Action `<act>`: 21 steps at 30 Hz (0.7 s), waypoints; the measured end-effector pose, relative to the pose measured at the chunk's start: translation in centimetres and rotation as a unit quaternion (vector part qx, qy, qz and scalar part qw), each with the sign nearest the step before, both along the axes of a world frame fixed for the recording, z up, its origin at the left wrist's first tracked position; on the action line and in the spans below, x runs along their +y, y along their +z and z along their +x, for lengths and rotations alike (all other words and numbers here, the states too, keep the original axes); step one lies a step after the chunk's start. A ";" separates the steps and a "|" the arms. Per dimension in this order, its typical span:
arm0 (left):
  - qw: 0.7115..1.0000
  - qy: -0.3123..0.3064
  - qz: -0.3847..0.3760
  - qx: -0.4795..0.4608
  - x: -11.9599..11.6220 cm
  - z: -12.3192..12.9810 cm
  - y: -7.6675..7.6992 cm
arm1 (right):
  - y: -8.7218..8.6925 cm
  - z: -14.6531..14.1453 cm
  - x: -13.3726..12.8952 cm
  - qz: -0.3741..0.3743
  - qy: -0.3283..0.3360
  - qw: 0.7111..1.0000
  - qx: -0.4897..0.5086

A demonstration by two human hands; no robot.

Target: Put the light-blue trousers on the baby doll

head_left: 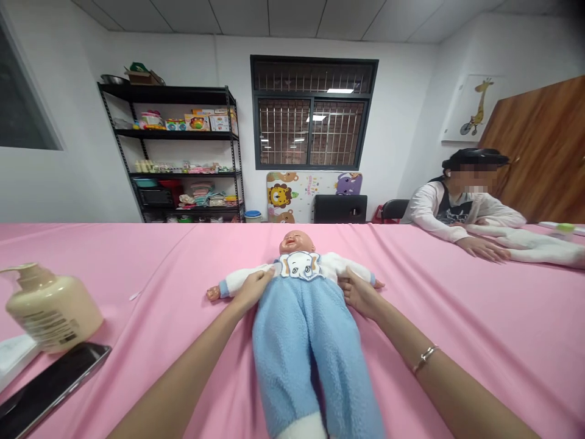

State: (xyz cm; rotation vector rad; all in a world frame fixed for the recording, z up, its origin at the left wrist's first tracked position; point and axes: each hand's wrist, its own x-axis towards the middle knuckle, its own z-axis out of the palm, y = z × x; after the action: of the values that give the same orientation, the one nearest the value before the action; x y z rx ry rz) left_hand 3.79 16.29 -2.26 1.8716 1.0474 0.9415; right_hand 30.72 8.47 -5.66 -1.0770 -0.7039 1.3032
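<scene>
A baby doll (298, 244) lies face up on the pink table cover (457, 317), head away from me, in a white top with an elephant bib and fluffy blue trousers (301, 341). My left hand (253, 288) grips the trousers' waist on the doll's left side in view. On the opposite side my right hand (361, 292) holds the waist as well; a bracelet is on that wrist. The doll's arms stretch out to both sides.
A beige pump bottle (50, 308) and a dark phone (50, 384) lie at the near left. Another person (461, 204) sits at the far right with hands on a white cloth (534, 244). A black shelf (183, 152) of toys stands behind.
</scene>
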 end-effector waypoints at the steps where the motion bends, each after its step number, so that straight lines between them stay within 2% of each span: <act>1: 1.000 0.001 -0.009 -0.008 0.1 -0.2 0.2 | 0.1 0.2 -0.5 0.001 0.029 0.999 -0.041; 4: 0.999 -0.030 -0.023 -0.019 0.0 -0.7 0.8 | 0.8 0.6 -1.7 0.029 0.126 0.982 -0.139; 6: 0.997 -0.020 -0.048 -0.051 -0.3 -1.0 1.3 | 1.5 0.7 -1.7 0.048 0.169 0.972 -0.158; 7: 0.995 -0.004 -0.066 -0.073 -0.4 -1.1 1.5 | 1.9 0.6 -1.4 0.054 0.160 0.974 -0.149; 9: 0.989 0.023 -0.093 -0.114 -0.4 -1.2 1.6 | 2.5 0.4 -0.5 0.072 0.087 0.989 -0.099; 12: 0.992 -0.004 -0.085 -0.097 -0.2 -1.4 1.3 | 2.4 -0.2 1.0 0.073 -0.036 0.995 -0.060; 15: 0.997 -0.065 -0.035 -0.020 0.0 -1.9 0.9 | 1.1 -0.5 1.6 0.066 -0.076 0.977 -0.187; 19: 0.978 -0.186 -0.001 0.097 0.2 -2.6 0.5 | -0.6 -0.5 1.5 0.116 -0.032 0.919 -0.376; 21: 0.973 -0.193 0.025 0.126 0.6 -2.7 0.0 | -1.1 -0.1 1.8 0.129 -0.058 0.892 -0.430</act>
State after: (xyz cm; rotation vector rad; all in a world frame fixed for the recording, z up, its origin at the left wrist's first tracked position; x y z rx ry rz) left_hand 1.11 16.93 -2.24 2.1743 0.7623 0.5181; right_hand 30.60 10.24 -6.77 -1.4412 -1.3984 0.5489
